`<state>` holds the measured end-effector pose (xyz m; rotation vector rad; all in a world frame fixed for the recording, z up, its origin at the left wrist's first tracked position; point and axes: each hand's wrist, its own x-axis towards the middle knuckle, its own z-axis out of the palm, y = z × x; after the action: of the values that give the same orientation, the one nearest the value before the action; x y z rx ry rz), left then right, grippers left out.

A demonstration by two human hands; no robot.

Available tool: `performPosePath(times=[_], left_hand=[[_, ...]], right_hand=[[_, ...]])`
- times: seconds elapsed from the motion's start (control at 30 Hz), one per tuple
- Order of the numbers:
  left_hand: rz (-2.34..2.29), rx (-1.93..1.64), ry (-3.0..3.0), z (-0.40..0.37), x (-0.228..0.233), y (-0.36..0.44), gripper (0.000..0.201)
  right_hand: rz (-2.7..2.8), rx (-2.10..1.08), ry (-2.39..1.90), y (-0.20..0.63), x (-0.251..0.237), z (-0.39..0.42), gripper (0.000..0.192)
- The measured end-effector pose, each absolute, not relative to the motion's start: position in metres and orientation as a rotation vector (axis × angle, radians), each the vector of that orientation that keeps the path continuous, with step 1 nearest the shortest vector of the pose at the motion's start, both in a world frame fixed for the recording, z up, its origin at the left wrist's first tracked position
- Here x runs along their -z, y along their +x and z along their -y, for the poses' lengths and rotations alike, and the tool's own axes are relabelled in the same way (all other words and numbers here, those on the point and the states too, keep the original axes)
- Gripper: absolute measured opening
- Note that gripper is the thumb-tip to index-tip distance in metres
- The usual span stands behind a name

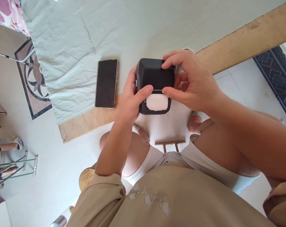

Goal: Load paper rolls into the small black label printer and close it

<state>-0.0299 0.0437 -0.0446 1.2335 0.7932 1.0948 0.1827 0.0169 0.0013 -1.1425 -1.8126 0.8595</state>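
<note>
I hold a small black box-shaped device (152, 78) with a white label or paper tab (157, 102) on its near face, just over the front edge of the table. My left hand (131, 97) grips its left side with the thumb across the front. From the right, my right hand (187, 82) grips it too, fingers on the top and thumb on the front by the white tab.
A black smartphone (106, 83) lies screen-up to the left of the device on a pale cloth (69, 47) covering a wooden tabletop (239, 44). Below are my knees and a tiled floor. A metal rack (13, 167) stands at the far left.
</note>
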Motion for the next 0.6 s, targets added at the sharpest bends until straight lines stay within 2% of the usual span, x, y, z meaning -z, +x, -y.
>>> performPosePath(times=[0.33, 0.47, 0.53, 0.6], left_hand=[[-0.735, -1.069, 1.215, -0.049, 0.050, -0.032, 0.066], [-0.683, -1.061, 1.212, -0.058, 0.059, -0.034, 0.088], [-0.683, -1.069, 1.207, -0.056, 0.055, -0.032, 0.084], [-0.707, -1.072, 1.192, -0.051, 0.047, -0.029, 0.068]], right_hand=[[1.834, -0.787, -1.131, 0.184, 0.007, -0.016, 0.037], [1.810, -0.795, -1.121, 0.183, 0.007, -0.015, 0.036], [1.796, -0.806, -1.110, 0.183, 0.007, -0.015, 0.034], [1.788, -0.805, -1.105, 0.183, 0.007, -0.015, 0.034]])
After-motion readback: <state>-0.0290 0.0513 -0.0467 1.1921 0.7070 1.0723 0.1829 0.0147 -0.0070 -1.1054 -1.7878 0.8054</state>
